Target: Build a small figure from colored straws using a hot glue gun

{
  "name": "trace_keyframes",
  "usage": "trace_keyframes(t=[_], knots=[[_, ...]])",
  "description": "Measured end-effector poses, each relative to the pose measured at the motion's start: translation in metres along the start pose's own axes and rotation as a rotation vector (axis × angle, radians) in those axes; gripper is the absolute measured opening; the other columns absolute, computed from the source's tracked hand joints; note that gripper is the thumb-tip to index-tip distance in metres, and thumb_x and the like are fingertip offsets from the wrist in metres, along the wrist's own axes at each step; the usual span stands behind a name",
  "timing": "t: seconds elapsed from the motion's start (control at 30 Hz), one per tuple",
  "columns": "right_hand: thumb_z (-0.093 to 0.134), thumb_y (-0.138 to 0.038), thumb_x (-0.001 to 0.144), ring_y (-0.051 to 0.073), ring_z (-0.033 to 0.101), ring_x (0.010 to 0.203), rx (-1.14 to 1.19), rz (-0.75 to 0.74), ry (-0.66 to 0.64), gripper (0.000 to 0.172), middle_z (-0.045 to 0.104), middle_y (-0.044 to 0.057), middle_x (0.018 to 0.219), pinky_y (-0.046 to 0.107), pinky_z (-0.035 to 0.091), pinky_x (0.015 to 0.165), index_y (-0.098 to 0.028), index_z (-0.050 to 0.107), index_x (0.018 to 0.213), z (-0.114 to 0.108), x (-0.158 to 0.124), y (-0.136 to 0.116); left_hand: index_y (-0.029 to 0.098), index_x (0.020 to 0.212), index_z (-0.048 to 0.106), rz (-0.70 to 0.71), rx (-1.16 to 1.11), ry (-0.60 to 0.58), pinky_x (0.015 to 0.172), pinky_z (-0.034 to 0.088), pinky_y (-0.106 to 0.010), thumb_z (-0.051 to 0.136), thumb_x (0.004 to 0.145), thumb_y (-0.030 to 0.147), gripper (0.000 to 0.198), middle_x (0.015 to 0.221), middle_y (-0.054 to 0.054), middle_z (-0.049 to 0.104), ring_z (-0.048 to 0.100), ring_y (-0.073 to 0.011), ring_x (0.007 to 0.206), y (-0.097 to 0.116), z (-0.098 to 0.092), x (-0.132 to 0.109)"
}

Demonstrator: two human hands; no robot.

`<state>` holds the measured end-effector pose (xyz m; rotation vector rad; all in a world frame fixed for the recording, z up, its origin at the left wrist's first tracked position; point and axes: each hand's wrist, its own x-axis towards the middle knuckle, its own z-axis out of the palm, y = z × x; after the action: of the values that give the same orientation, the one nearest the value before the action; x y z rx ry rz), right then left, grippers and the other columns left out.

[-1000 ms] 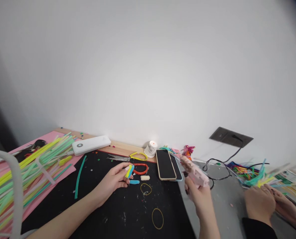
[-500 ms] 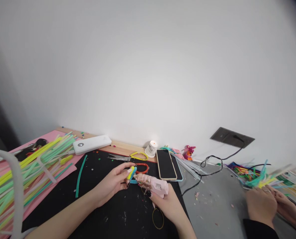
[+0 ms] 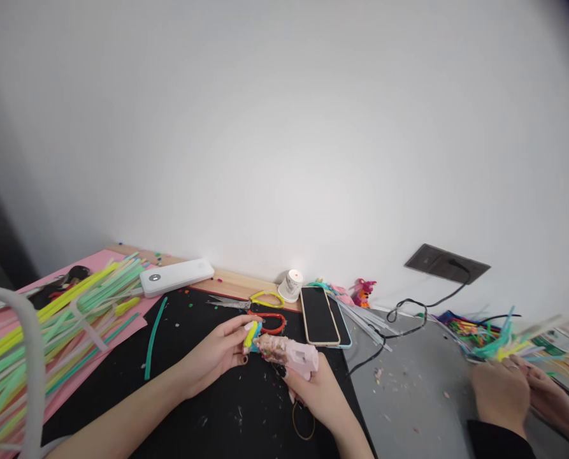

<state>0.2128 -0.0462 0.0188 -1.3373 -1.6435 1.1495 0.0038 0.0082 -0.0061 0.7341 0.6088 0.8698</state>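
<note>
Between the fingertips of my left hand (image 3: 215, 357) is a small yellow-and-blue fuzzy piece (image 3: 251, 334), apparently bent pipe cleaner. My right hand (image 3: 318, 390) is wrapped round a pale pink glue gun (image 3: 301, 357), its front end crusted with brownish residue. The gun's tip points left and meets or nearly meets the fuzzy piece; I cannot tell whether they touch. Under my right hand hangs a thin gold-coloured loop (image 3: 303, 421). Just beyond the hands lie open scissors (image 3: 229, 301) with one yellow and one red handle.
Bundled pipe cleaners (image 3: 88, 299) cover pink paper at left, near a white oblong device (image 3: 176, 277). A teal strip (image 3: 155, 338) lies on the black mat. Behind are a paper cup (image 3: 291, 285), phone (image 3: 320, 315), clear sticks and a pink figure (image 3: 363, 292). Another person's hands (image 3: 499, 389) work at right.
The glue gun and my right hand have shifted slightly left, with the tip closer to the yellow-and-blue piece. My left hand has turned a little and stays nearly in place.
</note>
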Motion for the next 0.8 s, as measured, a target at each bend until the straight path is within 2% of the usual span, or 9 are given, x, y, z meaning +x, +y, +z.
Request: trace_keyframes(t=[0.23, 0.47, 0.67, 0.8], knots=[[0.062, -0.023, 0.078, 0.008, 0.039, 0.044, -0.011, 0.047, -0.003, 0.035, 0.048, -0.005, 0.051, 0.017, 0.031, 0.042, -0.012, 0.067, 0.112, 0.0, 0.0, -0.007, 0.021, 0.109, 0.065, -0.004, 0.013, 0.0, 0.066, 0.043, -0.023, 0.069, 0.081, 0.038, 0.033, 0.089, -0.003, 0.063, 0.053, -0.0119, 0.071, 0.001, 0.001, 0.0], [0.059, -0.02, 0.079, 0.007, 0.039, 0.043, -0.005, 0.027, -0.007, 0.036, 0.048, -0.005, 0.051, 0.017, 0.031, 0.042, -0.012, 0.065, 0.114, -0.001, 0.0, 0.0, 0.02, 0.11, 0.065, -0.026, 0.04, -0.004, 0.064, 0.042, -0.021, 0.067, 0.083, 0.036, 0.031, 0.085, -0.001, 0.06, 0.048, -0.0093, 0.066, 0.003, 0.003, -0.003], [0.058, -0.022, 0.081, 0.007, 0.038, 0.042, -0.016, 0.003, 0.005, 0.027, 0.047, -0.005, 0.051, 0.017, 0.033, 0.042, -0.013, 0.069, 0.104, -0.003, 0.0, 0.003, 0.021, 0.11, 0.066, -0.038, 0.034, -0.01, 0.061, 0.04, -0.02, 0.069, 0.081, 0.037, 0.033, 0.082, -0.001, 0.06, 0.047, -0.0082, 0.063, 0.003, 0.003, -0.003], [0.058, -0.021, 0.081, 0.006, 0.037, 0.043, 0.005, -0.006, 0.025, 0.03, 0.047, -0.006, 0.052, 0.016, 0.033, 0.043, -0.015, 0.068, 0.109, -0.003, 0.0, 0.001, 0.02, 0.11, 0.065, -0.047, 0.04, -0.018, 0.06, 0.039, -0.02, 0.069, 0.081, 0.036, 0.033, 0.081, -0.001, 0.059, 0.047, -0.008, 0.062, 0.003, 0.003, -0.004]])
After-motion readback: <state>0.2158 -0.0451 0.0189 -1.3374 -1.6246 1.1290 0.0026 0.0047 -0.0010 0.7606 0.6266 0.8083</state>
